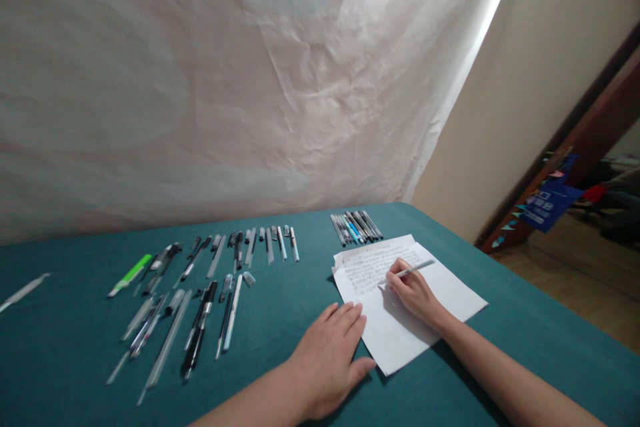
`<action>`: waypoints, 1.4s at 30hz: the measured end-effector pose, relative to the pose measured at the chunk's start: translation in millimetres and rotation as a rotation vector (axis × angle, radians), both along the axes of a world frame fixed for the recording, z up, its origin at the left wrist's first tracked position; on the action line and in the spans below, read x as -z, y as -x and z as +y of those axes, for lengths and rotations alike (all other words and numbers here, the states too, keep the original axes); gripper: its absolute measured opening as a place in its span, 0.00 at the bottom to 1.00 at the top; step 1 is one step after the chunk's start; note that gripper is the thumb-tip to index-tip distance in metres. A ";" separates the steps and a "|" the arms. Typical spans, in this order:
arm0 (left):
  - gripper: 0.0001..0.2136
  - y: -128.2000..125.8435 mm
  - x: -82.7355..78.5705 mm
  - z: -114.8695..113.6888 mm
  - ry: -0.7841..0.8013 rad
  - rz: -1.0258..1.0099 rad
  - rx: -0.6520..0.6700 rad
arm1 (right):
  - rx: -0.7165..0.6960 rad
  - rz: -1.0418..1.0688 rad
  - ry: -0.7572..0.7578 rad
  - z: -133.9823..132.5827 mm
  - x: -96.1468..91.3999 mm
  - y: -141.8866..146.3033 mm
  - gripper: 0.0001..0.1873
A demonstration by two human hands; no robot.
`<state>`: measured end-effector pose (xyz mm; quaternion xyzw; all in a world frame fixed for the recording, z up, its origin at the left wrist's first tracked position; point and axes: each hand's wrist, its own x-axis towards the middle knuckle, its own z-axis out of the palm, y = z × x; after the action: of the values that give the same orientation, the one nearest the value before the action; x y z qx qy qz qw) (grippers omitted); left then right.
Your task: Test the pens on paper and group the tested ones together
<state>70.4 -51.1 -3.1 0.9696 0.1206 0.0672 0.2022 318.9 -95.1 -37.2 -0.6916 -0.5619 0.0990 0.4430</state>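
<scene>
My right hand (413, 291) is closed round a slim light-coloured pen (414, 269), its tip down on a white sheet of paper (455, 290) with handwritten lines across its upper part. My left hand (329, 359) lies flat with fingers stretched out on the teal tablecloth (280, 307), its fingertips touching the sheet's left edge. The paper sits at an angle on the right side of the table.
Several pens lie spread out on the left (197, 320), including a green highlighter (130, 275). Another tight row of pens (356, 227) lies just beyond the paper. A crumpled white backdrop (225, 80) hangs behind the table. An open doorway (575, 200) is at right.
</scene>
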 end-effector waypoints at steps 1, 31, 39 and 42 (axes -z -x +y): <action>0.26 0.0 0.2 -0.1 0.001 0.000 0.000 | -0.003 0.003 0.003 -0.1 -0.1 0.0 0.10; 0.26 0.3 0.0 0.5 0.005 0.009 -0.003 | -0.018 -0.003 0.015 -1.0 0.4 -2.7 0.09; 0.27 0.8 2.1 0.5 -0.001 0.000 -0.002 | -0.009 0.009 0.023 -0.9 0.5 -2.0 0.10; 0.27 1.1 2.1 1.0 -0.005 0.004 0.005 | 0.001 0.027 0.011 -0.2 -0.2 -1.9 0.10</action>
<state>69.4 -50.1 -5.2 0.9705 0.1185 0.0650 0.1996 320.9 -95.3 -37.0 -0.6929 -0.5549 0.1112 0.4468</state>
